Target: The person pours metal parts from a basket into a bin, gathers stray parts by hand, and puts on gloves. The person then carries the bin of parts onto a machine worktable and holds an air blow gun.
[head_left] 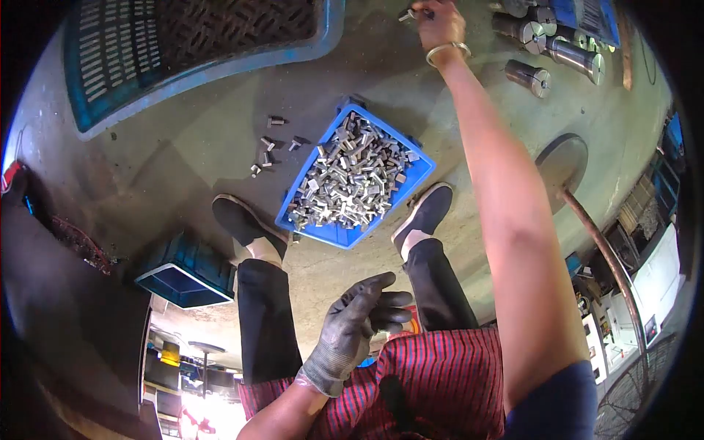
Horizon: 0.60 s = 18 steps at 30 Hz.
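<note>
My right hand, bare with a bangle at the wrist, is stretched far forward at the top of the view. Its fingers are closed round a small metal part, which sticks out at their left side. My left hand, in a grey glove, hovers over my lap with its fingers apart and curved, nothing seen in it. Between my feet a blue bin stands on the floor, heaped with small metal parts. Several similar pieces lie on the floor left of the bin.
A large blue crate with dark metal pieces occupies the upper left. Metal cylinders lie at the upper right, near a round metal base with a pole. A smaller dark blue bin sits left of my leg.
</note>
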Motion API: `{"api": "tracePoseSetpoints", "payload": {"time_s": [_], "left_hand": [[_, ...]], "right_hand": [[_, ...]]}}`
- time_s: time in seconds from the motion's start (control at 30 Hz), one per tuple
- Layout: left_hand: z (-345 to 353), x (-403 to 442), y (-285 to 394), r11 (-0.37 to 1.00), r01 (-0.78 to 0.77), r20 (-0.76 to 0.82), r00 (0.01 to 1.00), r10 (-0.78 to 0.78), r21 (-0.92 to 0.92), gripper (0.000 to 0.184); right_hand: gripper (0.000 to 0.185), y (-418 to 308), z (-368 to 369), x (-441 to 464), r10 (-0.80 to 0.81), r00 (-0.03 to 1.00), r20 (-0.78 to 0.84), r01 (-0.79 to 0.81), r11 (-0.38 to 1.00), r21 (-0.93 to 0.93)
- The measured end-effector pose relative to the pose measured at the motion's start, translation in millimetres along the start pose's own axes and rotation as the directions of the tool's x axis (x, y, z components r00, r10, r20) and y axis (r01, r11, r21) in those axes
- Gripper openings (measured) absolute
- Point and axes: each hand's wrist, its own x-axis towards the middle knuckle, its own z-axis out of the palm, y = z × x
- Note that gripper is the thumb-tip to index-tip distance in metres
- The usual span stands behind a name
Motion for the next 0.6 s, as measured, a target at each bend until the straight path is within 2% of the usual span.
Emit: {"api": "tracePoseSetpoints", "payload": {"time_s": [0.03,0.1,0.13,0.17,0.2,0.23,0.27,0.3,0.33,0.4,0.43,0.47,0.5,0.57,0.6], "left_hand": [[0,0,1,1.0,0.019,-0.008,1.0,-0.019,-0.006,0.045],[-1,-1,0,1.0,-0.004,0.007,1.0,0.004,-0.012,0.045],[-2,-3,-1,0.999,-0.023,0.023,0.999,0.023,-0.023,0.046],[-4,-4,-1,0.999,-0.024,0.017,1.0,0.025,-0.024,0.046],[-4,-4,0,1.0,-0.018,0.006,1.0,0.018,-0.015,0.046],[-3,-4,0,1.0,-0.01,-0.002,1.0,0.01,-0.008,0.046],[-4,-3,-1,1.0,-0.01,0.002,1.0,0.01,-0.011,0.046],[-4,-3,-2,1.0,-0.011,0.008,1.0,0.011,-0.003,0.047],[-5,-4,-4,1.0,-0.009,0.01,1.0,0.009,0.006,0.047],[-8,-2,-9,1.0,-0.014,0.02,1.0,0.014,0.013,0.047],[-11,0,-12,1.0,-0.02,0.028,0.999,0.019,0.015,0.047],[-13,1,-15,1.0,-0.014,0.028,1.0,0.014,0.008,0.047],[-14,3,-17,1.0,-0.029,0.031,0.999,0.028,0.01,0.047],[-20,6,-24,0.999,-0.042,0.037,0.998,0.041,0.016,0.048],[-23,9,-29,0.999,-0.04,0.041,0.998,0.039,0.008,0.048]], "right_hand": [[0.008,-8,2,3,0.001,1.0,0.0,-0.001,1.0,0.001],[0.014,-20,11,5,0.13,0.965,0.229,-0.099,0.985,-0.144],[0.014,-21,17,5,0.133,0.964,0.232,-0.102,0.985,-0.138],[0.021,-23,23,7,0.394,0.84,0.373,-0.531,0.738,0.416],[0.03,-27,25,9,0.454,0.643,0.617,-0.718,0.077,0.692],[0.03,-26,20,7,0.454,0.643,0.617,-0.719,0.078,0.691],[0.017,-24,11,5,0.2,0.854,0.479,-0.383,0.866,0.321],[0.008,-20,4,3,-0.148,0.822,0.55,0.341,0.902,-0.266],[0.008,-18,0,-2,-0.146,0.821,0.552,0.341,0.901,-0.269],[0.008,-15,-4,-17,0.024,0.898,0.44,0.067,0.98,-0.19],[0.008,-10,-7,-28,0.024,0.896,0.444,0.068,0.979,-0.191],[0.008,-4,-11,-40,0.171,0.911,0.376,-0.161,0.985,-0.058],[0.01,-2,-17,-48,0.323,0.888,0.326,-0.369,0.925,0.088],[0.01,-28,-59,-71,0.42,0.793,0.441,-0.567,0.774,0.282],[0.01,-42,-80,-87,0.335,0.827,0.452,-0.485,0.831,0.272]]}}
